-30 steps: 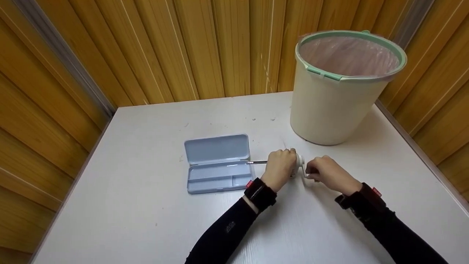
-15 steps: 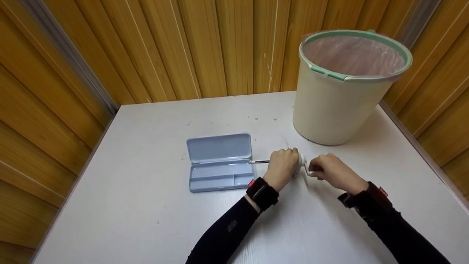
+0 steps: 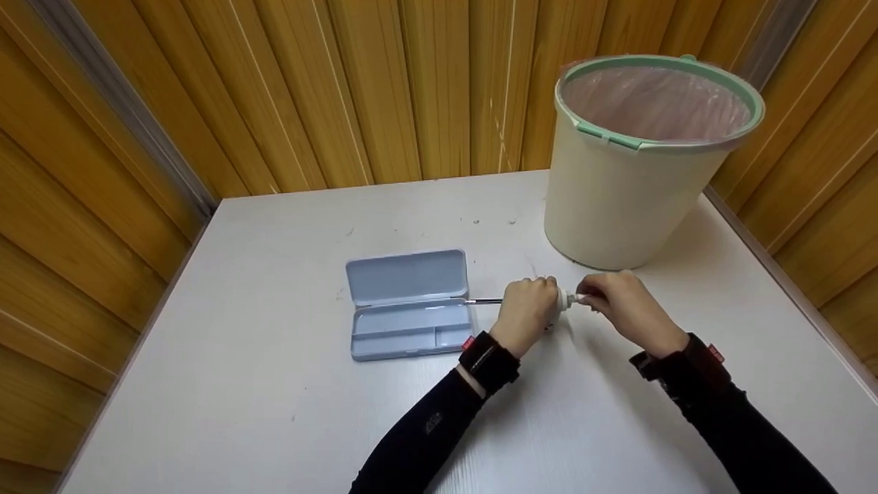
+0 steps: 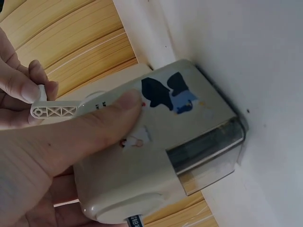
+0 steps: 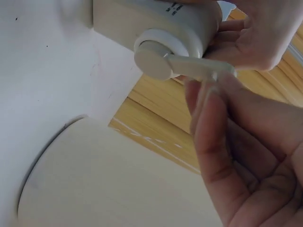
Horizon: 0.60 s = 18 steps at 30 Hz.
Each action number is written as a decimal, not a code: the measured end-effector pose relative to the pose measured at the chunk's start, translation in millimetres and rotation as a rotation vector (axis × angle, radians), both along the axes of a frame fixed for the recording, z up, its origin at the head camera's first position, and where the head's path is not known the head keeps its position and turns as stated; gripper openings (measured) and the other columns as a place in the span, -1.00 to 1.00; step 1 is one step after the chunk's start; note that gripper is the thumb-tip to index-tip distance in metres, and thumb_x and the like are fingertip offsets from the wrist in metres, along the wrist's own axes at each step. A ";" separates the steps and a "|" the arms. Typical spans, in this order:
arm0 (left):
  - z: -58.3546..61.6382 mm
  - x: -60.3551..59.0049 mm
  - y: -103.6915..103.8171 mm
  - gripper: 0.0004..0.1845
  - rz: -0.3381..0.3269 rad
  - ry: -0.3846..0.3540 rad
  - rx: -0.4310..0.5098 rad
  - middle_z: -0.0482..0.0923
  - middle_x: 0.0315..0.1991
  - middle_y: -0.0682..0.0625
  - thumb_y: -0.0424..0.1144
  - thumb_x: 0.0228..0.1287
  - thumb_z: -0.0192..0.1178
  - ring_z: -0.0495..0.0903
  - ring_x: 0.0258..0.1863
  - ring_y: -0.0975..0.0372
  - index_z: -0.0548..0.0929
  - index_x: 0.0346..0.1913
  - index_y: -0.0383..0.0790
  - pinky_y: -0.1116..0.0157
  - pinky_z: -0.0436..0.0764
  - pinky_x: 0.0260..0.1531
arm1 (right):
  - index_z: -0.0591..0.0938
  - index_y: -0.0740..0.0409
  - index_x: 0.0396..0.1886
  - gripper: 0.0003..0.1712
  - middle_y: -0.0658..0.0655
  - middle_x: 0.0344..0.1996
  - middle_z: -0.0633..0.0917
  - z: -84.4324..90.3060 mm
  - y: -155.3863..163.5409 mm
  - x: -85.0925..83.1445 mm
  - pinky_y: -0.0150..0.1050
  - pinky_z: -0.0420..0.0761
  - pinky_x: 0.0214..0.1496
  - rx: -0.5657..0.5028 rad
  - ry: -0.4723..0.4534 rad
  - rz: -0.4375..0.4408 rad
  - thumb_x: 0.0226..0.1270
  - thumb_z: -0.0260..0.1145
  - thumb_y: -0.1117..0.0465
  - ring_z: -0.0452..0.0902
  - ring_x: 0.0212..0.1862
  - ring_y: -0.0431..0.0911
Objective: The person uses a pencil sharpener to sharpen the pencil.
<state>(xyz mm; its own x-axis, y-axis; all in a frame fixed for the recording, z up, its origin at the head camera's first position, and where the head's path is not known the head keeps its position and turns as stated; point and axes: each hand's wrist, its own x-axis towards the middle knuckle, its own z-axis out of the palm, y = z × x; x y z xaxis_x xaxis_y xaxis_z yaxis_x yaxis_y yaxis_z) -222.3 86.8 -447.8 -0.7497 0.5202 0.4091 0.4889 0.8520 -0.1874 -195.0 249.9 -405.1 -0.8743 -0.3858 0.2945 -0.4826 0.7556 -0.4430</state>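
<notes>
Two hands on sharpener (image 3: 557, 306): left (image 3: 525, 312) gripping body; right (image 3: 621, 302) pinching crank (image 4: 54, 111); pencil (image 3: 484, 302) leftward.

The head view looks forward and down from above onto the white table (image 3: 274, 384), far enough back to take in both forearms, the open blue case (image 3: 408, 304) at frame centre and the bin (image 3: 631, 199) at upper right, with the wooden wall across the top.

The left wrist view sits very close, facing along the left hand (image 4: 52, 156) at the cream sharpener (image 4: 165, 151), which fills the frame.

The right wrist view is just as near, looking up past the right hand (image 5: 241, 156) at the crank handle (image 5: 189, 66).

All three views share the sharpener and its handle; both the head and right wrist views take in the bin.
</notes>
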 end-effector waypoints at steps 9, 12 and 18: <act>0.9 -0.3 -4.2 -0.93 -0.018 -0.003 0.019 0.70 -0.47 0.16 -0.30 0.18 0.23 0.66 -0.55 0.30 0.69 -0.35 -0.04 0.35 0.61 -0.60 | 0.71 0.39 -0.42 -0.95 0.24 -0.46 0.77 -0.8 -6.9 -11.0 -0.07 0.64 -0.33 -0.011 0.069 -0.092 0.11 0.41 0.43 0.70 -0.38 0.07; 1.8 -0.1 -4.7 -0.92 -0.020 -0.023 0.029 0.70 -0.47 0.16 -0.31 0.17 0.22 0.66 -0.55 0.29 0.68 -0.35 -0.05 0.34 0.61 -0.60 | 0.72 0.38 -0.43 -0.95 0.25 -0.45 0.77 -1.8 -8.8 -13.6 -0.04 0.65 -0.31 -0.015 0.073 -0.115 0.11 0.40 0.43 0.71 -0.37 0.08; 2.0 -1.0 -3.1 -0.95 -0.027 -0.014 0.018 0.71 -0.46 0.16 -0.29 0.15 0.27 0.68 -0.53 0.29 0.69 -0.34 -0.05 0.35 0.62 -0.58 | 0.71 0.39 -0.41 -0.93 0.30 -0.42 0.77 -2.1 -9.6 -18.1 0.03 0.66 -0.25 -0.004 0.072 -0.149 0.14 0.38 0.41 0.73 -0.32 0.16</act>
